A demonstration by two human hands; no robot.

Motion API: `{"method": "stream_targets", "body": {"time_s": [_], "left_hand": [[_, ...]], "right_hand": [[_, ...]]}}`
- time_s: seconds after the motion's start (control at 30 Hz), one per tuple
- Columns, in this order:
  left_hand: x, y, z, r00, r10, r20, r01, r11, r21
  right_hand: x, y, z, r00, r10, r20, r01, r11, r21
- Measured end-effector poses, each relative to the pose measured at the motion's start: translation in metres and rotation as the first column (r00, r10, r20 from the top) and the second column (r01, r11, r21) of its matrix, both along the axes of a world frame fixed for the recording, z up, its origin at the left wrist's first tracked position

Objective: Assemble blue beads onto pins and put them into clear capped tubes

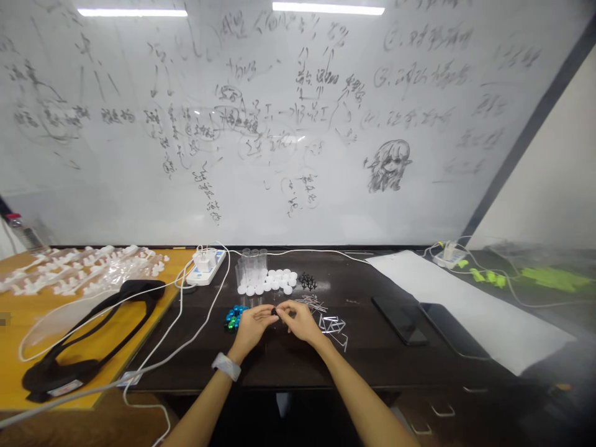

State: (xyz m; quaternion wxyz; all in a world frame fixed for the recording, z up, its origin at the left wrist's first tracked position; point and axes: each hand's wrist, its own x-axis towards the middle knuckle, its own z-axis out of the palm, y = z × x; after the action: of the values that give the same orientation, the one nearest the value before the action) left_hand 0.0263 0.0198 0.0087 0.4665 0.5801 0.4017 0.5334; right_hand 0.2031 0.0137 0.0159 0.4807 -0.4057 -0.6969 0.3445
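Note:
My left hand and my right hand meet above the dark table, fingertips pinched together on a small black part. It is mostly covered by the fingers, so its exact kind is unclear. Just left of my left hand lie blue and green shiny balls. Beyond the hands are round white caps and upright clear tubes. Small black pronged pieces sit to the right of the caps. Nearer my right hand are thin metal pins and bent silver rods.
Two dark phones lie at the right beside a large white sheet. A power strip with white cables stands at the back left. On the yellow table are a black strap-like object and bagged white parts.

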Motion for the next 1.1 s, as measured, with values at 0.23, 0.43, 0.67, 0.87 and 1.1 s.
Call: {"method": "stream_targets", "body": {"time_s": [0.23, 0.43, 0.67, 0.87, 1.1], "left_hand": [[0.000, -0.001, 0.001, 0.999, 0.009, -0.037, -0.009, 1.000, -0.002], [-0.001, -0.002, 0.001, 0.999, 0.009, -0.039, -0.008, 1.000, 0.007], [-0.003, -0.003, 0.001, 1.000, 0.003, -0.016, -0.002, 1.000, 0.001], [-0.005, -0.001, 0.001, 1.000, 0.012, 0.006, -0.012, 1.000, -0.014], [-0.007, 0.000, 0.002, 1.000, -0.013, -0.009, 0.013, 1.000, -0.003]], "right_hand": [[0.001, 0.000, 0.003, 1.000, 0.022, -0.014, -0.023, 0.998, -0.063], [0.000, -0.008, 0.012, 0.989, -0.067, 0.130, 0.034, 0.969, 0.244], [-0.001, -0.013, 0.014, 0.967, -0.092, 0.236, -0.010, 0.918, 0.396], [-0.003, -0.013, 0.015, 0.931, -0.120, 0.343, -0.052, 0.890, 0.454], [-0.007, -0.009, 0.008, 0.966, -0.102, 0.239, 0.000, 0.920, 0.393]]}}
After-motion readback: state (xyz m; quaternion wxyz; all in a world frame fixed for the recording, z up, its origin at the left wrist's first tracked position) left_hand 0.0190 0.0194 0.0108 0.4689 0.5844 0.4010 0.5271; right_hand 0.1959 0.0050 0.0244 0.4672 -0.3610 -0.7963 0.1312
